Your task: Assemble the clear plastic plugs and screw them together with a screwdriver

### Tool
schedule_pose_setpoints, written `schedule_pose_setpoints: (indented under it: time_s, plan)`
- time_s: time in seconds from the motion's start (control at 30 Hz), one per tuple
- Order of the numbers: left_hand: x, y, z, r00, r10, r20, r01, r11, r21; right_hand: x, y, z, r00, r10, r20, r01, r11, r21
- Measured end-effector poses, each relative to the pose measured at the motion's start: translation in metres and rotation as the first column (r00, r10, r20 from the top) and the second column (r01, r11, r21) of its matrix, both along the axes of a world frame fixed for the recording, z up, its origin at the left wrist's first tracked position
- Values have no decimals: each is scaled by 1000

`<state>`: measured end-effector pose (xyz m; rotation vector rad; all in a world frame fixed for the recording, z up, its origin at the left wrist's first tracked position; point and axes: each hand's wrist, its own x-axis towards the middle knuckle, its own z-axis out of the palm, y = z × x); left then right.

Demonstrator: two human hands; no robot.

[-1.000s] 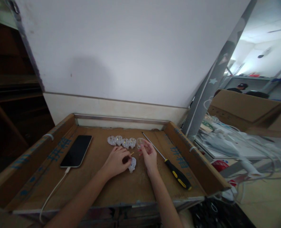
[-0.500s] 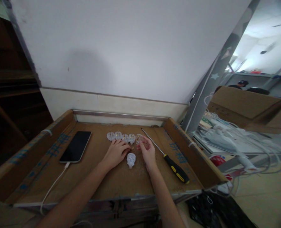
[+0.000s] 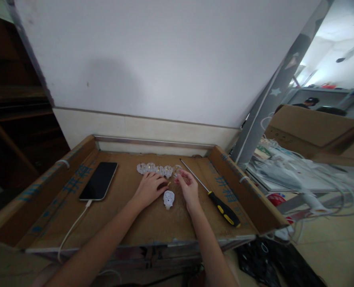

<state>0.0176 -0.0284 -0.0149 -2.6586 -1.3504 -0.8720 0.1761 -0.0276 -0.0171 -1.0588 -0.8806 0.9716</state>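
My left hand (image 3: 149,188) rests on the cardboard tray (image 3: 153,223), fingers pinched on a small brass pin (image 3: 168,183). Close beside it, my right hand (image 3: 188,187) is curled round a clear plastic plug shell (image 3: 177,171). A white plug cover (image 3: 168,199) lies on the tray between and just below both hands. A row of several clear plug shells (image 3: 153,169) sits just beyond my left hand's fingers.
A black phone (image 3: 99,180) with a white cable (image 3: 72,228) lies at the tray's left. A yellow-and-black screwdriver (image 3: 213,197) lies right of my right hand. The tray has raised cardboard sides. White cables (image 3: 287,171) and a cardboard box (image 3: 311,131) fill the right.
My left hand has let go of the white plug cover, which now lies on the tray, and holds the brass pin up near my right hand. The view shifted slightly.
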Motion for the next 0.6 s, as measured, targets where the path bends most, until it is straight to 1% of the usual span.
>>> schedule_pose_setpoints:
  time_s: [0.13,0.27,0.43,0.6]
  plan:
    - [1,2,0,1000,-10,18,10,1000,17,1,-1,0,1000,22,-18,-22,1000,-4]
    - [-3,-1,2,996,14,89,-17,1000,24,3,0,-2,997,51,-55,-52,998,-25]
    - [-7,-4,5,968,70,241,-102,987,123,3,0,-3,995,88,-56,-91,995,-48]
    - [-5,-6,7,954,41,296,-106,973,207,0,-2,-1,996,85,13,-85,996,-14]
